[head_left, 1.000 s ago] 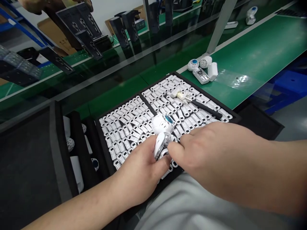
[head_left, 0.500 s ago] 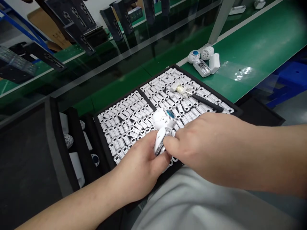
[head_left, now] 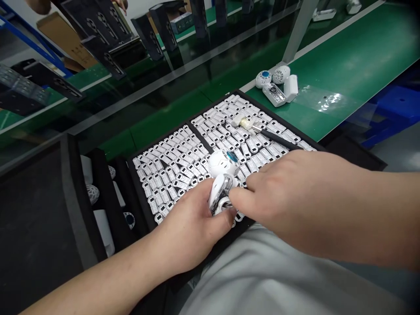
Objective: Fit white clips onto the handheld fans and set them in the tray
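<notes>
My left hand (head_left: pixel 187 223) grips the body of a small white round-headed device (head_left: pixel 223 162), which has a blue-centred cap and a glossy white and clear lower part. The fingertips of my right hand (head_left: pixel 295 201) press against that lower part from the right. The device sits just above a black tray (head_left: pixel 183 124) packed with small white rectangular parts (head_left: pixel 170 183). My hands hide the tray's near corner. A black-handled screwdriver (head_left: pixel 278 140) lies on the parts, its tip by a white piece (head_left: pixel 243 122).
On the green bench (head_left: pixel 348 57) beyond the tray lie several white devices (head_left: pixel 274 94) and a clear plastic sheet (head_left: pixel 321 98). A black case (head_left: pixel 105 227) with white parts stands left of the tray. Black racks (head_left: pixel 98 30) hang overhead, and a co-worker's hand (head_left: pixel 118 3) shows behind them.
The device has turned slightly in my hands, with its lower part now facing more toward me. My right hand has shifted a little, and the view has tilted slightly.
</notes>
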`<state>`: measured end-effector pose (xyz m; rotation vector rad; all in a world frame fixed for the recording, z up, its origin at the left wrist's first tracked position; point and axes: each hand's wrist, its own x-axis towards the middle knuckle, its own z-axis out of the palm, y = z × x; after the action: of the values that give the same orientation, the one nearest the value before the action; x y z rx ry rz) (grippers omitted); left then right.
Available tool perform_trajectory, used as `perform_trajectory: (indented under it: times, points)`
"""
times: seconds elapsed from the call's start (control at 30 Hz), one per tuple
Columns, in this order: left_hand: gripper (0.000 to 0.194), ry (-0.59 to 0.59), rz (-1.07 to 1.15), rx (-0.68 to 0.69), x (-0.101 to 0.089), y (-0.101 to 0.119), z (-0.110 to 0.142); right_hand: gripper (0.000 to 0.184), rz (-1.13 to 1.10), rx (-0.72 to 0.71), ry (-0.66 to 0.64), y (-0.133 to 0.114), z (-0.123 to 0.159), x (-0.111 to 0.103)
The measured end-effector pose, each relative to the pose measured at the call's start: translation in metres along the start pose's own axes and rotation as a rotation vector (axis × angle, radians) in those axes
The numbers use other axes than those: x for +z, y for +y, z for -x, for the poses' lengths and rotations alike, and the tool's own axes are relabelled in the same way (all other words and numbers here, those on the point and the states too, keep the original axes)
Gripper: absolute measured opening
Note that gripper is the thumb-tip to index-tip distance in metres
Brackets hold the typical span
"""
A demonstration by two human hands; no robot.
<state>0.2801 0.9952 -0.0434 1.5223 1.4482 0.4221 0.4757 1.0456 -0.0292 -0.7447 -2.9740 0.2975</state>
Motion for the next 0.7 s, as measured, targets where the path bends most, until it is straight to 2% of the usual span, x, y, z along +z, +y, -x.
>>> perform_trajectory:
  times: [0.07,0.13,0.23,0.3,0.43,0.6,0.7]
  points:
    - [0.006,0.0,0.016,-0.015,0.001,-0.001,0.001,0.017,0.054,-0.028,0.009,-0.001,-0.001,0.001]
    - [0.006,0.0,0.025,-0.031,0.001,-0.002,0.003,0.019,0.084,-0.075,0.085,-0.002,-0.001,0.003]
    - [0.005,-0.01,0.027,-0.018,0.001,-0.003,0.004,0.01,0.047,-0.115,0.212,-0.001,0.002,0.006]
    - [0.005,-0.017,0.021,-0.007,0.001,-0.003,0.005,0.009,0.052,-0.115,0.221,-0.001,0.003,0.007]
    - [0.001,-0.018,-0.001,-0.019,0.001,-0.003,0.004,0.01,0.121,-0.125,0.156,-0.001,0.006,0.007]
    - [0.007,-0.014,-0.048,-0.018,0.002,-0.001,0.003,0.013,0.094,-0.109,0.099,-0.002,0.005,0.003]
    - [0.01,-0.005,-0.074,-0.051,0.002,-0.001,0.004,0.019,0.073,-0.024,-0.098,-0.005,-0.003,-0.004]
